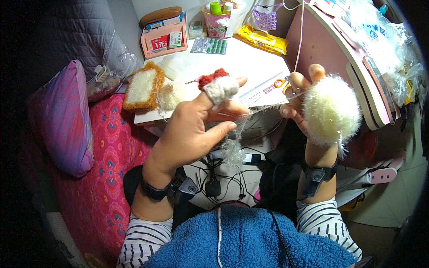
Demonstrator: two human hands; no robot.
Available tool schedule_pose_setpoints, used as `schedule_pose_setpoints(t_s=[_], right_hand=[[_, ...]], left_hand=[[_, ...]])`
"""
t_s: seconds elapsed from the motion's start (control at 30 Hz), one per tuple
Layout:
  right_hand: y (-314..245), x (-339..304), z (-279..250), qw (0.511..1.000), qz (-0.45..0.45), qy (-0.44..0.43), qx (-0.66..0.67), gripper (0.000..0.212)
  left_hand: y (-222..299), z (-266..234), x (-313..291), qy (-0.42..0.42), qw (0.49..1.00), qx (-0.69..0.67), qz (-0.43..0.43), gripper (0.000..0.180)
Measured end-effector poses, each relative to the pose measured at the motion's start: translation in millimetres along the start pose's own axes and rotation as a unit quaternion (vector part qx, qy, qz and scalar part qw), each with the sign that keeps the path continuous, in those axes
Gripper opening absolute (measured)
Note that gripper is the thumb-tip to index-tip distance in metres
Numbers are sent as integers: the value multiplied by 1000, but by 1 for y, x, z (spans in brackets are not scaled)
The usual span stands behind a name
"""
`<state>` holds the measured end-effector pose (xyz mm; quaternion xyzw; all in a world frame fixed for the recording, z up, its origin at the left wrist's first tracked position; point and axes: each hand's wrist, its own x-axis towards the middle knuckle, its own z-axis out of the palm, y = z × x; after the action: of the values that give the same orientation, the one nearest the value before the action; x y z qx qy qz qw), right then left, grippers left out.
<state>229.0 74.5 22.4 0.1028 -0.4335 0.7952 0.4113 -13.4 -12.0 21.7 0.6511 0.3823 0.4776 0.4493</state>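
We held our left hand (192, 129) raised over the near edge of the table (250, 58), its index finger capped with a small knitted piece (219, 85) of red and grey yarn, which seemed to sit there so the shape would stay open while it was worked. The other left fingers (223, 127) were curled loosely, thumb and middle finger closing on a thin fuzzy strand (250, 114), we judged to keep it taut. That strand ran across to our right hand (304, 102), whose fingers were pinched together on it, while a fluffy cream ball (331, 111) rested against the back of that hand and wrist, probably kept close so yarn could feed off it. A loose tuft (233, 152) hung below between the hands

The table was white and cluttered: a finished fuzzy rectangle (142, 87) with an orange border lay at its left edge, scissors (281, 84) with orange handles near the right edge, a pink tray (163, 38) and a blister pack (209, 45) toward the far edge. A pink patterned bed (107, 147) with a cushion (67, 116) stood to our left, cables (219, 178) on the floor below
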Motion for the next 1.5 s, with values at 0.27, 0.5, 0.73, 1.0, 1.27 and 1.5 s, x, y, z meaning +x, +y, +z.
schedule_pose_setpoints(t_s=[0.27, 0.5, 0.73, 1.0, 1.27, 1.5], right_hand=[[-27, -3, 16, 989, -52, 2, 138, 42], [-37, -4, 17, 985, -99, -41, 134, 59], [-43, -7, 17, 982, -111, 0, 150, 62], [-45, -7, 14, 974, -137, -46, 176, 63], [-63, -18, 31, 970, -199, 19, 137, 59], [-90, -31, 52, 958, -275, 66, 56, 56]], left_hand=[[2, -3, -4, 99, 995, 11, 24, 54], [8, -4, -5, 138, 985, -98, 17, 51], [15, -15, -7, 82, 989, -126, 12, 62], [14, -20, -8, 49, 977, -201, 42, 60], [17, -49, -11, 102, 952, -284, 56, 56], [4, -90, -12, 137, 910, -363, 143, 54]])
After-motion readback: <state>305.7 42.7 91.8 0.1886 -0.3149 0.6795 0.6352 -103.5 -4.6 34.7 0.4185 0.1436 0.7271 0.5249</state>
